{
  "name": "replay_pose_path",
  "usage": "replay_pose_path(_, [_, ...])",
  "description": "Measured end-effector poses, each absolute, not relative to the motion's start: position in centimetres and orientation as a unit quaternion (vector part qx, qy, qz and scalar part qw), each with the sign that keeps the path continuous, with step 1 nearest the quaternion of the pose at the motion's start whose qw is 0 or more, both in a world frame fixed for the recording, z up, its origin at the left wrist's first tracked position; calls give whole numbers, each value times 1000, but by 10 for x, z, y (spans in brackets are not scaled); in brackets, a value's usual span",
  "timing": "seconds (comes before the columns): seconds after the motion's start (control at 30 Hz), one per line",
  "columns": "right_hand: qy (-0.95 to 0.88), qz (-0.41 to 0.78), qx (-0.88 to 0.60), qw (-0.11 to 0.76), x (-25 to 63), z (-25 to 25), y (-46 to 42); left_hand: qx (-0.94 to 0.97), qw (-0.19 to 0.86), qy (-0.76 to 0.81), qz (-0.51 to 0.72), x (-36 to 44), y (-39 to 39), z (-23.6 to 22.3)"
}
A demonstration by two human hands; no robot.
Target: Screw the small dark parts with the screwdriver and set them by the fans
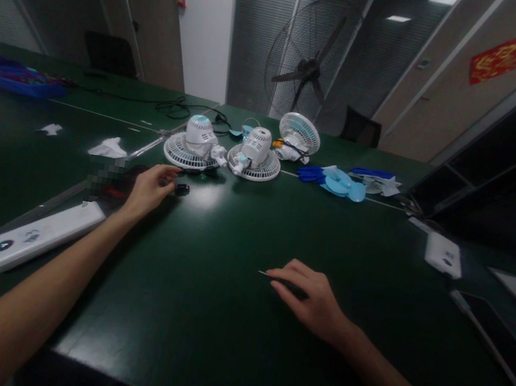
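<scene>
My right hand [307,295] is closed on a screwdriver [294,287], held low over the front of the table. Its thin metal shaft points left, and the palm covers part of the dark handle. Farther off to the left, my left hand [153,186] has its fingers bent together beside a small black plug-like piece [182,189]. What lies between those fingers is hidden. Just beyond the left hand, two white fan heads [199,143] [255,154] rest face down on their grilles. A third fan head [299,137] is tilted up behind them.
Light-blue fan blades [343,185] and dark-blue gloves [311,174] lie right of the fans. A white power strip [45,235] is at the left, near crumpled white paper [109,147]. A phone [502,339] lies at right. Black cable [175,108] and a blue tray [25,82] are farther back.
</scene>
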State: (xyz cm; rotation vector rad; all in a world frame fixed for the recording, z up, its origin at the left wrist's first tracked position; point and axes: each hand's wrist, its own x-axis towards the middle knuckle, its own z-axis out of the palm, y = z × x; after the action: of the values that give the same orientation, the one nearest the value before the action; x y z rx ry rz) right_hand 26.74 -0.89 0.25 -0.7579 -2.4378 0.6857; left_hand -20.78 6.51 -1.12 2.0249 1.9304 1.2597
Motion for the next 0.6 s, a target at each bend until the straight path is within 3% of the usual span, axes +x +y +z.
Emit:
replay_pose_path(0.27, [-894, 251, -284, 242, 268, 1, -9, 676, -9, 653, 340, -209, 62, -10])
replay_pose_path(0.6, [-896, 246, -278, 242, 268, 3, -10, 700, 19, 684, 205, -229, 68, -11])
